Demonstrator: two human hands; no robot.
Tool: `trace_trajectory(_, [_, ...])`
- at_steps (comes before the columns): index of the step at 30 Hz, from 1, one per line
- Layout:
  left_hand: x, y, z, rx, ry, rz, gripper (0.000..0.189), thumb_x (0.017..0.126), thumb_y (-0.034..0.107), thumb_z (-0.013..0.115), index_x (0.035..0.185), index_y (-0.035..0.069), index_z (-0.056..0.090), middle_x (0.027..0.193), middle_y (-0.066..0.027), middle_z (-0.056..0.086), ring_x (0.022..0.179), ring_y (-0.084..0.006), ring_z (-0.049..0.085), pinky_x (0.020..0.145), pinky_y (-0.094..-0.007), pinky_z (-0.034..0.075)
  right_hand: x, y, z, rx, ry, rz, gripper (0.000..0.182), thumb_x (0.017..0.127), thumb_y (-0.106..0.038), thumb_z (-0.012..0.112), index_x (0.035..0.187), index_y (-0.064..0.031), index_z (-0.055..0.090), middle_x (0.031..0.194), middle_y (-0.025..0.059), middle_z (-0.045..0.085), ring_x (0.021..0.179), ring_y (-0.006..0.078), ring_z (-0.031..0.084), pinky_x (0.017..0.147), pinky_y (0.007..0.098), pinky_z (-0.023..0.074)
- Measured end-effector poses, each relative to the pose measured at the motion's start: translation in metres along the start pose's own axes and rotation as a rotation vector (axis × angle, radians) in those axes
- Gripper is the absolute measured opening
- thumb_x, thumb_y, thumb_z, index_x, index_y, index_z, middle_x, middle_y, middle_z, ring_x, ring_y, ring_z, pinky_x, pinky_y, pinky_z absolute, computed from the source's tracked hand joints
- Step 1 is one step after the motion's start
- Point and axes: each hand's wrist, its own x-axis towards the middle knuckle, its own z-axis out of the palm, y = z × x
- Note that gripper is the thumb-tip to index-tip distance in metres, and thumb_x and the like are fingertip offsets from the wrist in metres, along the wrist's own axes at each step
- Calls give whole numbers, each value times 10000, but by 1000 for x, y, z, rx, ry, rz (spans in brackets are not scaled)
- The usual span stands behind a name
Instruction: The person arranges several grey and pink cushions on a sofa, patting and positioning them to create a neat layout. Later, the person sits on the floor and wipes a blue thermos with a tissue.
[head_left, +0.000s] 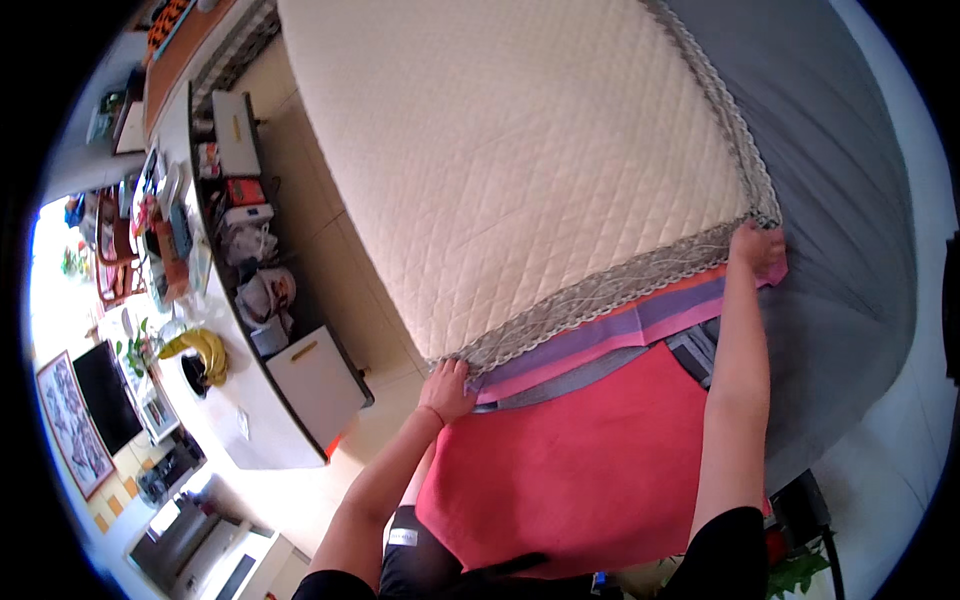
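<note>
A cream quilted cover (510, 165) with a grey-brown patterned, scalloped border is spread out before me. My left hand (448, 391) rests on its near left corner, fingers over the border. At the near right corner, my right hand (756, 246) has its fingers bent around the border and the cloth under it; it is slightly blurred. Beneath the border shows a purple, pink and orange striped cloth (615, 335). A red apron-like cloth (570, 480) covers my front, just below the stripes. Whether the left fingers pinch the fabric is hidden.
A grey sheet or sofa surface (817, 330) lies to the right. On the left stands a long white table (251, 420) with bananas (206, 356) on top and open shelves holding bags and boxes. Tiled floor (341, 247) runs between table and cover. A potted plant (799, 574) is at lower right.
</note>
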Motion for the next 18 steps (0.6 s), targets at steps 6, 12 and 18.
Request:
trace_trajectory(6, [-1, 5, -18, 89, 299, 178, 576, 697, 237, 592, 1251, 191, 441, 1373, -167, 254, 1249, -436, 221, 1006, -451, 296, -154, -70, -71, 57, -149, -982, 700, 795, -396, 537, 1371, -175, 204, 1415, 174, 169, 1272, 406, 216, 951, 625, 232])
trace_trajectory(12, [-2, -27, -37, 39, -223, 292, 497, 732, 224, 538, 1226, 257, 494, 1438, -69, 172, 1300, -386, 146, 1035, -440, 267, -221, -51, -67, -229, -643, -645, 610, 861, -394, 397, 1372, -129, 193, 1417, 178, 176, 1256, 415, 247, 990, 568, 235])
trace_trajectory(18, [-42, -103, -57, -197, -399, -52, 363, 824, 255, 406, 1138, 153, 557, 1108, -144, 569, 1005, -319, 545, 891, -388, 414, -284, -54, -158, 329, -871, -740, 216, 792, -158, 504, 925, 8, 543, 975, 208, 540, 959, 359, 506, 822, 433, 414])
